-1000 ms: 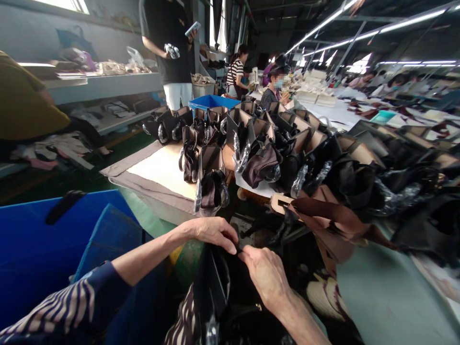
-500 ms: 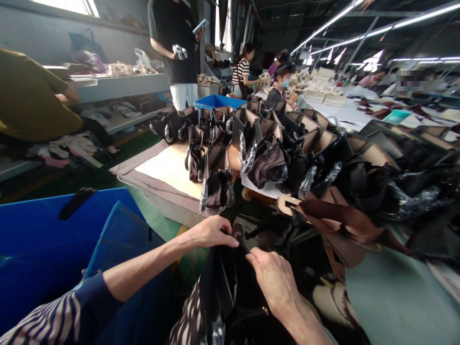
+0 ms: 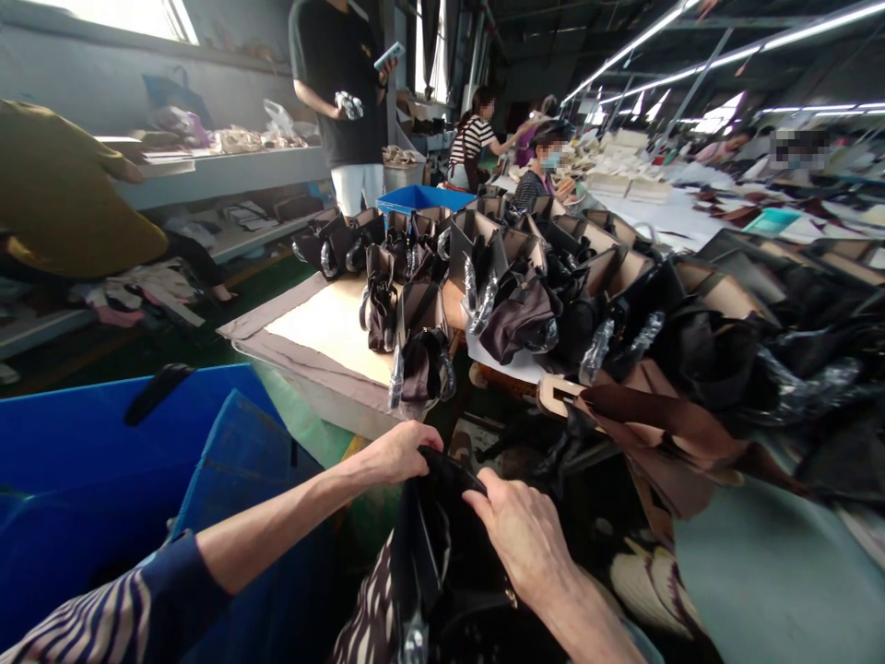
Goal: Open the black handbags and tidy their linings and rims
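A black bag (image 3: 432, 563) stands on my lap at the bottom middle of the head view. My left hand (image 3: 397, 452) is closed on its top edge from the left. My right hand (image 3: 522, 535) grips the same edge from the right, fingers curled over it. A dark strip of the bag's rim (image 3: 449, 468) stretches between the two hands. My striped sleeve (image 3: 103, 613) shows at the lower left.
A worktable (image 3: 324, 332) ahead carries several brown and black bags (image 3: 515, 309) with plastic-wrapped handles. A blue bin (image 3: 103, 461) stands at my left. A brown bag (image 3: 664, 433) lies flat at the right. Other people stand and sit at the back.
Both hands have shifted a little along the bag's top edge, and the dark rim between them has spread wider. The view has moved slightly to the left.
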